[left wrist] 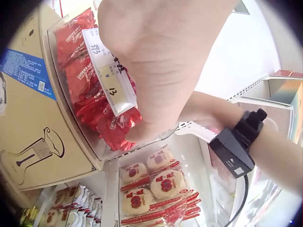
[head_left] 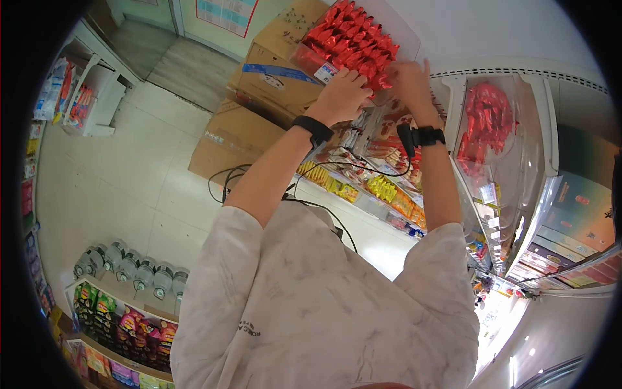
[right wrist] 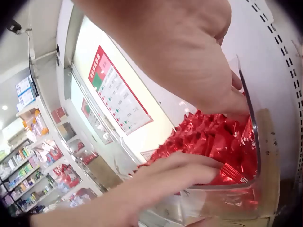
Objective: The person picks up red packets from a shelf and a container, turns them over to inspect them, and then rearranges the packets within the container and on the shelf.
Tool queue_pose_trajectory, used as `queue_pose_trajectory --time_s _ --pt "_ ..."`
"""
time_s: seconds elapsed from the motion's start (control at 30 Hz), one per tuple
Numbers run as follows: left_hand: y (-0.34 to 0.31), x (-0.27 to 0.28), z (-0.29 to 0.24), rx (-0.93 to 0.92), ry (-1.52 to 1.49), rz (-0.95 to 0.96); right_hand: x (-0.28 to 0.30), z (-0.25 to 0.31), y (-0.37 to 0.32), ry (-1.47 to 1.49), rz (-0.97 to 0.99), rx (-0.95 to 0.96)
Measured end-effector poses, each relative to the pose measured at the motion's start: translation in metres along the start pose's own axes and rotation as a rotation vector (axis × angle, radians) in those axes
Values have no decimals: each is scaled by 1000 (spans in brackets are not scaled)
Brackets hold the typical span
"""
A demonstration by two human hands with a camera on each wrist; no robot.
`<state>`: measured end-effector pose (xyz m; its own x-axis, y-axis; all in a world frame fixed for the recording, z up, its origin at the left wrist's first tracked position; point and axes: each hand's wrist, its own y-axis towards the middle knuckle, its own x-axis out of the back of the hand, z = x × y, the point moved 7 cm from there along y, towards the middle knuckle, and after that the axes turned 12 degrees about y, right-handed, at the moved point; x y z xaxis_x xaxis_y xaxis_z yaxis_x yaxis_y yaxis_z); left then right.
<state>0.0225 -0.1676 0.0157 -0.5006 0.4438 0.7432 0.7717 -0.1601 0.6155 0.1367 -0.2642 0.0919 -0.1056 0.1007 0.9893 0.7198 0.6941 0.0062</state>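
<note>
A clear plastic bin (head_left: 407, 29) holds rows of red foil cookie packets (head_left: 353, 35), printed "COOKIES GI..." in the left wrist view. My left hand (head_left: 341, 98) reaches over the bin's near wall beside the price label (head_left: 325, 72). In the right wrist view, its extended fingers (right wrist: 189, 166) lie on the packets, fingertips against one at the corner. My right hand (head_left: 409, 85) is at the bin's right end, one finger raised. Seen from the right wrist, it reaches down among the packets by the end wall; its fingertips are hidden, so I cannot tell whether it grips one.
Cardboard boxes (head_left: 272, 71) stand left of the bin. Below it, shelves carry round wrapped crackers (left wrist: 168, 183) and yellow snack packs (head_left: 382, 188). Another clear bin of red packets (head_left: 486, 117) is at right. A black cable (head_left: 382, 172) hangs between my wrists. Water bottles (head_left: 146, 272) stand behind left.
</note>
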Motion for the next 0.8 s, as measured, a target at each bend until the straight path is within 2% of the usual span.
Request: queue_pose_trajectory --time_s 0.07,0.17,0.27,0.37,0.57,0.77,0.8 --pt "1 -1 -2 7 -11 5 28 0 -17 83 -164 -6" --pt "2 -1 0 14 -15 22 27 -14 -32 236 -159 -142" --pt "1 0 -1 4 -9 36 26 -16 -45 435 -222 -198" --pt "2 0 -1 -4 -5 31 24 -17 -49 502 -281 -210" --pt "1 1 0 -2 -26 44 34 -4 -58 517 -380 -113" --pt "1 1 -1 -3 -10 52 32 -4 -68 552 -384 -149" --pt "1 1 -1 -2 -15 55 37 0 -68 506 -409 -86"
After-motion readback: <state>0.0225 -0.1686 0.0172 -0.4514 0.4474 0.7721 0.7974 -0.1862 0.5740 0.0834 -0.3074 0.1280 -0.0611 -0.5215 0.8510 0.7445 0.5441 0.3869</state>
